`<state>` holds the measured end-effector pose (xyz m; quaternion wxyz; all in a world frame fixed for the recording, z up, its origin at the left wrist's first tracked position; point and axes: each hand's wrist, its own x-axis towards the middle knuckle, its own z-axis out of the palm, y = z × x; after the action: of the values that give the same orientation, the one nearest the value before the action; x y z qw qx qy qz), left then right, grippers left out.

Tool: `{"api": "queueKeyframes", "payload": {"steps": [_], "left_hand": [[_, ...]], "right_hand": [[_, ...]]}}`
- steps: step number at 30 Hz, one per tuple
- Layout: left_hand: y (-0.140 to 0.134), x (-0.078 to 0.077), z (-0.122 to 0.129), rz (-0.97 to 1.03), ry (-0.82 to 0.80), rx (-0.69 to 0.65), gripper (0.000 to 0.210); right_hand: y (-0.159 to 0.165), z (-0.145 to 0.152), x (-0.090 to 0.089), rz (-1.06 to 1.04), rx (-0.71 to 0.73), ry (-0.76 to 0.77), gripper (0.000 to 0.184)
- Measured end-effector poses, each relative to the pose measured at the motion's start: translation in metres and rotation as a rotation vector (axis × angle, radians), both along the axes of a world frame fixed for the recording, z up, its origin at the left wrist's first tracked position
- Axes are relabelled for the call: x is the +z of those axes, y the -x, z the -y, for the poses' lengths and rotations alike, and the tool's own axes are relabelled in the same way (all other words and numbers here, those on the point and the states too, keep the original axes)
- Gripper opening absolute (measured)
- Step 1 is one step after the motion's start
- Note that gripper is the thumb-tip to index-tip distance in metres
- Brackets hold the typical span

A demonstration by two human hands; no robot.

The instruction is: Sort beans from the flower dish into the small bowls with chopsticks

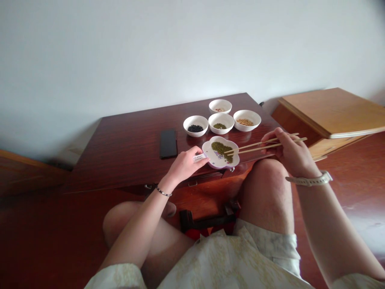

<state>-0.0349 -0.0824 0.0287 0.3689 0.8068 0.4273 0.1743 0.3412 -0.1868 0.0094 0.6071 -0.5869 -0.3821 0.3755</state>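
My left hand (188, 163) pinches the short handle of a white flower-shaped plate (213, 157) with a purple rim. Green mung beans (221, 147) lie across the plate's middle and right side. In my right hand (287, 150) is a pair of wooden chopsticks (255, 147), their tips down among the beans. Whether the tips grip a bean is too small to tell. Just behind the plate is a white bowl (227, 128) with some green beans. Left of it stands a bowl of black beans (195, 128), right of it a bowl of yellowish beans (244, 122).
A fourth white bowl (220, 103) at the back holds a few reddish and pale pieces. A dark phone (168, 143) lies on the dark wooden table (129, 140) left of the bowls. A lighter wooden cabinet (333, 110) stands to the right, and a white wall rises behind.
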Motion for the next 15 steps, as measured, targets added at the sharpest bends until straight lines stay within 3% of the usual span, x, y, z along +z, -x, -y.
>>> {"api": "queueKeyframes", "payload": {"steps": [7, 11, 15], "left_hand": [[0.002, -0.007, -0.002, 0.024, -0.028, -0.02, 0.031], [0.001, -0.013, -0.001, 0.029, -0.016, 0.005, 0.033], [0.0, -0.019, -0.002, 0.054, -0.012, 0.01, 0.035]], "right_hand": [[0.013, 0.005, 0.004, -0.051, 0.012, 0.013, 0.044], [0.02, -0.004, -0.006, -0.144, -0.011, -0.013, 0.033], [0.026, -0.015, -0.02, -0.189, -0.046, -0.028, 0.034]]}}
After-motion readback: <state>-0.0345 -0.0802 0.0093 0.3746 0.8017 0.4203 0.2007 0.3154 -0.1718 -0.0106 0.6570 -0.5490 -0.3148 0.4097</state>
